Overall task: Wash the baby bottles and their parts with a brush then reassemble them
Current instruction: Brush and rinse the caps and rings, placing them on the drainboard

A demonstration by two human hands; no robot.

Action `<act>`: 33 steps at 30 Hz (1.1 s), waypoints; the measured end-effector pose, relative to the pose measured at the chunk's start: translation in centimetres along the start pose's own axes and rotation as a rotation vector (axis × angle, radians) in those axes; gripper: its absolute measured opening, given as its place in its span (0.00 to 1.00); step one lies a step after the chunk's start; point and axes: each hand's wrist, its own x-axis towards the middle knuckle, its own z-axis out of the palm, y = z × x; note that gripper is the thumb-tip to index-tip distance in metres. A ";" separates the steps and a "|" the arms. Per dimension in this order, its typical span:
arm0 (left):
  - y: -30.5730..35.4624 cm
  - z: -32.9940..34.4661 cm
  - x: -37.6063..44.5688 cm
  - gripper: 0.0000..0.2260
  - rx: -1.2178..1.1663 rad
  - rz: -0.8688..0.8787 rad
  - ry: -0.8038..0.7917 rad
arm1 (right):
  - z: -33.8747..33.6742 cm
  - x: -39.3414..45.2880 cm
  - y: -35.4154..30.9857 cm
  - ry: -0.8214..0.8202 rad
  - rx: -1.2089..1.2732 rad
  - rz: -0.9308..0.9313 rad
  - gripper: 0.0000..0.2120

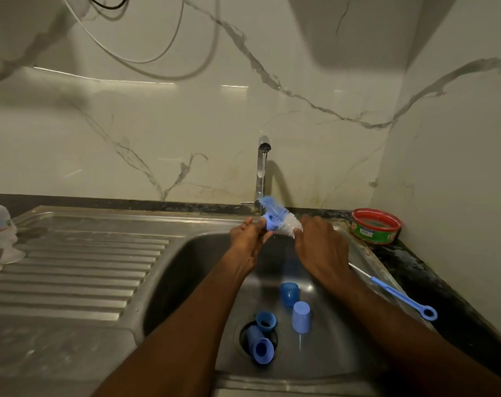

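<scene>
Scrubbing blue part (269,222) under tap (262,170) w/ brush (283,219).
L hand (247,239) pinching part in the stream; R hand (319,245) gripping brush, bristles working it.

No legible txt, tub label (366,232) blurred

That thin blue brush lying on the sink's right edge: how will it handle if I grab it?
The thin brush is likely light and a bit bendy, being long and slim. Probably slippery, since the tap is running nearby.
</scene>
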 end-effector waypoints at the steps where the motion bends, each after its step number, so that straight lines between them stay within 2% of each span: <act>1: 0.1 -0.1 0.0 0.06 0.000 0.028 0.039 | 0.0 -0.4 0.1 0.006 0.011 -0.013 0.15; 4: 0.3 -0.8 0.7 0.08 -0.036 0.068 0.125 | 0.2 -1.4 -0.1 0.031 0.030 -0.077 0.13; 6: 0.3 -0.9 0.7 0.03 -0.014 0.022 0.063 | 0.3 -1.3 -0.4 0.014 0.047 -0.100 0.12; 9: -0.1 -0.4 0.0 0.10 -0.024 -0.057 -0.031 | 0.1 -0.3 -0.6 -0.008 0.109 -0.041 0.15; 11: -0.2 -0.1 -0.3 0.08 -0.003 -0.071 -0.058 | 0.0 0.1 -0.1 -0.003 0.084 0.001 0.16; 13: -0.1 -0.1 -0.1 0.05 0.010 -0.027 -0.018 | -0.2 -0.1 0.4 0.013 0.056 0.000 0.15; 17: 0.3 -0.5 0.4 0.13 -0.071 0.038 0.044 | -0.2 -1.3 0.4 -0.027 0.072 -0.058 0.13; 22: -0.3 0.0 -0.4 0.06 -0.007 -0.011 -0.081 | -0.5 -0.2 -0.3 -0.025 0.108 -0.047 0.15; 24: -0.3 0.5 -0.6 0.15 -0.004 0.010 -0.110 | -0.7 0.3 0.1 -0.021 0.071 -0.007 0.14; 26: -0.2 0.5 -0.2 0.26 -0.020 0.063 -0.052 | -0.7 0.2 0.7 -0.018 0.072 0.005 0.14; 28: 0.0 0.0 0.2 0.31 -0.036 0.093 0.020 | -0.7 -0.6 1.1 -0.021 0.088 -0.014 0.13; 31: 0.2 -0.9 0.6 0.30 0.004 0.106 0.060 | -0.5 -1.4 0.5 -0.043 0.105 -0.085 0.12; 33: 0.2 -0.9 0.2 0.24 -0.015 0.061 -0.026 | -0.7 -1.1 -0.1 -0.027 0.121 -0.096 0.12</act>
